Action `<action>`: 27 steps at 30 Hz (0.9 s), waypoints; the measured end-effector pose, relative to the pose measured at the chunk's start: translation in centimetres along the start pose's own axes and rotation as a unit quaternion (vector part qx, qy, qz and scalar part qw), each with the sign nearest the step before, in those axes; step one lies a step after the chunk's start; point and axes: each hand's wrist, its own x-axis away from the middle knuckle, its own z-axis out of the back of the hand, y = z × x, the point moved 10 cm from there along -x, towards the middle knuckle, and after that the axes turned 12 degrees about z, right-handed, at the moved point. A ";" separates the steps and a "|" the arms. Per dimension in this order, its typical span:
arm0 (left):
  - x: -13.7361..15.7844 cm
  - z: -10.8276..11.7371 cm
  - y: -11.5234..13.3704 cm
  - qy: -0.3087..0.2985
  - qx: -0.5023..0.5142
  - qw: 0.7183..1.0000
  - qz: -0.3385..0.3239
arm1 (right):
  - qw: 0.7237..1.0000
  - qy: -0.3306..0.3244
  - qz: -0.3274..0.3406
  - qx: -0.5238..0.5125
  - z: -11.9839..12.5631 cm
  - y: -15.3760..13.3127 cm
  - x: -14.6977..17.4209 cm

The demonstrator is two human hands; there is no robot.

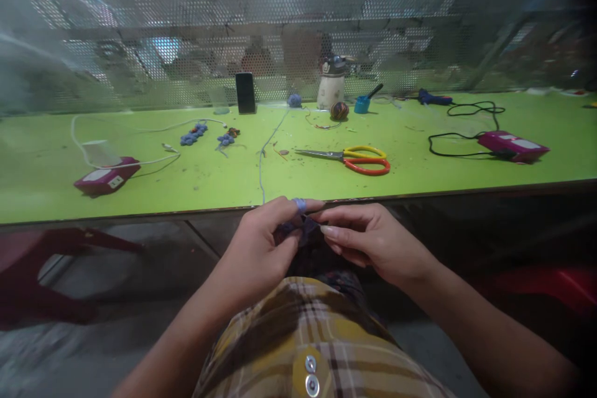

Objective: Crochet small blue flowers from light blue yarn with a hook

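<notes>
My left hand (263, 239) is closed on a small piece of blue-purple yarn work (305, 227), held just in front of the table edge. Yarn loops (300, 204) wrap its raised index finger. A blue strand (261, 168) runs from there across the table to a blue yarn ball (294, 100). Close by on the right, my right hand (368, 237) is pinched with thumb and fingertips at the piece. Whatever sits between those fingertips is too dark and small to make out. Scissors (366, 160) with yellow and red handles lie beyond my hands.
On the green table (219, 189) lie blue yarn flower pieces (193, 133), a multicoloured yarn ball (339, 111), a blue cup (362, 104), a phone (245, 92), a white jug (330, 90), a glue gun (435, 98) and corded purple power strips (515, 146). Behind stands a perforated metal screen (196, 43).
</notes>
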 end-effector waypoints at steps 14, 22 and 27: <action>-0.4 -1.1 -4.5 -0.035 0.376 0.908 0.180 | 0.997 0.025 0.017 -0.072 -0.6 -0.4 0.2; -0.5 -0.9 -5.2 -0.019 0.358 0.917 0.176 | 0.997 0.045 0.010 -0.061 0.0 0.1 0.2; -0.8 -0.5 -4.9 -0.005 0.334 0.928 0.165 | 0.998 0.046 0.018 -0.045 0.3 0.0 0.1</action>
